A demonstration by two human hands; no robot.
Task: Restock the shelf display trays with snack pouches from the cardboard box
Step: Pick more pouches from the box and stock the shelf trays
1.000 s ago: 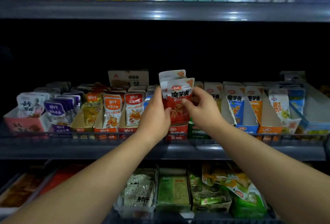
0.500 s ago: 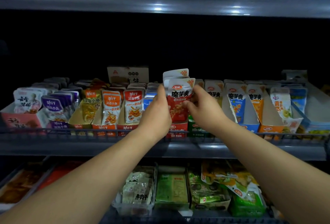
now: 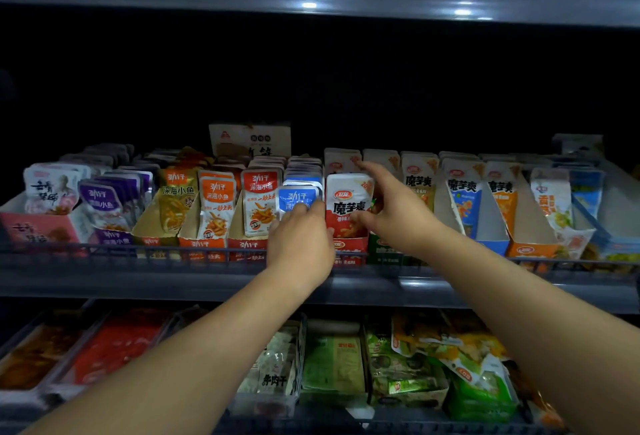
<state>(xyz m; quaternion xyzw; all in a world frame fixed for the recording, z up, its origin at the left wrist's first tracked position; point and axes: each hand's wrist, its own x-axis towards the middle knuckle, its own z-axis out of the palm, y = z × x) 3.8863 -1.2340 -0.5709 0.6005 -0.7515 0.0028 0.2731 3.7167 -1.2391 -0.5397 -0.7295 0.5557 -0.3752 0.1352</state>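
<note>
Vs half a second back: the red pouch [image 3: 348, 206] was lifted above its slot in both hands. Now it's down in the red display tray [image 3: 349, 249], upright, front of the row, print facing out. Both hands have dropped with it. The view has tipped down a bit.

Left hand [image 3: 299, 244]: back to the camera, fingers [image 3: 304, 209] bent forward at the red pouch's left edge and over the lower part of the blue pouch [image 3: 296, 197] next door. The fingertips are hidden, so can't tell if they grip anything or just rest there.

Right hand [image 3: 398, 212]: spread loose. The index finger [image 3: 372, 174] is straight, reaching up and back to the top of the white rear pouch [image 3: 337, 160] behind the front one. The thumb lies against the red pouch's lower right edge. The other fingers are hidden behind the pouch. No clear grip.

Around: a green tray [image 3: 384, 251] is just right of the red tray, partly blocked by the right hand. Orange and purple pouch rows stand to the left. A wire rail [image 3: 138, 254] runs along the shelf front. A printed carton [image 3: 249, 138] stands at the dark rear. The lower shelf holds green packs [image 3: 332, 362], crossed by both forearms.
</note>
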